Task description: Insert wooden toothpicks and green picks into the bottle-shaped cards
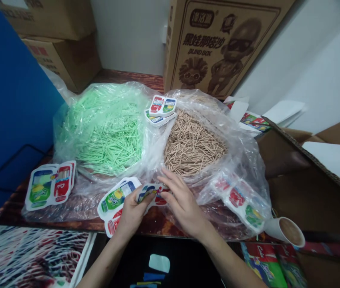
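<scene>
Two hands meet on one small printed pack [151, 193] just above the near edge of the table [7, 210]. The left hand [132, 214] grips its left end and the right hand [184, 204] pinches the right end, fingers spread over the top. Under the left hand lie more loose packs [114, 199], overhanging the edge, so a nudge from the wrist could tip them to the floor. To the right a paper cup [290, 233] of brown drink leans at the corner, just beside the plastic; a tug on that film could probably spill it. Behind the hands, the open bag of wooden toothpicks [192, 146] slumps forward, and a snagged sleeve or finger might scatter sticks. The bag of green sticks [106, 128] sits to its left, with a cardboard box [218, 44] beyond.
</scene>
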`<state>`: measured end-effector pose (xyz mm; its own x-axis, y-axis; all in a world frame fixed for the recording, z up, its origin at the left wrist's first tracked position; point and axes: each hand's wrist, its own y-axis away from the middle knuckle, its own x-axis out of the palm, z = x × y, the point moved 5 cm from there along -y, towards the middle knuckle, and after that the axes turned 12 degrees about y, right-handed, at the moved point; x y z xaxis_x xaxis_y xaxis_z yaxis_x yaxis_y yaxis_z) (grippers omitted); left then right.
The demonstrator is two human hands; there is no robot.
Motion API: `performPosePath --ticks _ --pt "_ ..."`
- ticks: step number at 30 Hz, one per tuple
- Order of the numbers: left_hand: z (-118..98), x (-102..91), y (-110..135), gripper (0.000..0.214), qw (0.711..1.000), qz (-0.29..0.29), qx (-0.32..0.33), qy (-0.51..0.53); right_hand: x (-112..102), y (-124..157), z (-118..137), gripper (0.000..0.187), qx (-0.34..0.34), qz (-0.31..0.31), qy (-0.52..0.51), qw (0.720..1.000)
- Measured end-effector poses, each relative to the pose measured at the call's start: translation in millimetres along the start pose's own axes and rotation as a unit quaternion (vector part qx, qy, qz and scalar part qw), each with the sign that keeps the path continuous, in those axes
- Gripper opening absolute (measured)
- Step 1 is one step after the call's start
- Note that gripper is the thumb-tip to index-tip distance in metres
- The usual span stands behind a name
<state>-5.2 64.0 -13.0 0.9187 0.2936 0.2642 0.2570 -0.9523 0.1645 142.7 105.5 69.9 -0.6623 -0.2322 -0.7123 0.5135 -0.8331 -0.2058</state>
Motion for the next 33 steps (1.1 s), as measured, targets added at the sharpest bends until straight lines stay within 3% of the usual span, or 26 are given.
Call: performPosePath --ticks 3,7,9,11,14,16,17,19,22,25,29,33 --pt "1.3 -3.3 0.8 0.020 1.000 -0.012 0.004 -0.004 -3.8 7.3 4.9 0.034 -0.011 -0.082 0.053 0.995" --pt "2.9 -9.0 -0.5 0.018 0.999 -0.031 0.014 -0.023 -11.5 7.6 -4.7 0.026 -0.043 -0.075 0.033 0.996" --pt "5.8 -8.9 -0.8 0.018 1.000 -0.028 0.002 -0.013 -21.2 -0.8 -32.5 0.026 0.008 -0.090 0.064 0.994" --pt "7.4 -7.0 -0.5 0.019 1.000 -0.021 -0.008 0.001 -32.6 -11.6 -68.9 0.024 0.080 -0.118 0.208 0.968" --pt "5.8 -3.0 0.1 0.019 1.000 -0.012 -0.012 0.016 -34.3 -25.3 -119.6 0.024 0.156 -0.030 0.412 0.897" --pt "3.1 -1.6 0.0 0.019 1.000 -0.009 -0.008 0.012 -32.2 -27.9 -135.3 0.026 0.149 0.011 0.447 0.882" --pt "1.5 -1.7 -0.3 0.020 1.000 -0.010 -0.004 0.007 -32.6 -27.4 -136.1 0.027 0.140 0.007 0.435 0.889" --pt "-1.1 -2.5 -0.8 0.020 1.000 -0.016 0.005 -0.005 -37.5 -24.0 -125.5 0.028 0.125 -0.041 0.354 0.926" --pt "-2.8 -0.9 -1.2 0.020 1.000 -0.010 0.002 -0.013 -45.4 -17.2 -89.9 0.039 0.111 -0.115 0.106 0.981" --pt "-5.1 4.0 -0.4 0.020 1.000 0.008 -0.005 -0.019 -45.3 -13.6 -45.2 0.037 0.080 -0.159 -0.090 0.980" --pt "-9.7 7.4 1.8 0.019 1.000 0.013 -0.008 -0.008 -36.2 -10.2 -7.2 0.025 0.026 -0.213 -0.098 0.972" --pt "-8.8 2.7 3.6 0.018 1.000 -0.004 -0.015 0.006 -20.5 -11.0 -1.9 0.021 -0.014 -0.163 -0.046 0.985"
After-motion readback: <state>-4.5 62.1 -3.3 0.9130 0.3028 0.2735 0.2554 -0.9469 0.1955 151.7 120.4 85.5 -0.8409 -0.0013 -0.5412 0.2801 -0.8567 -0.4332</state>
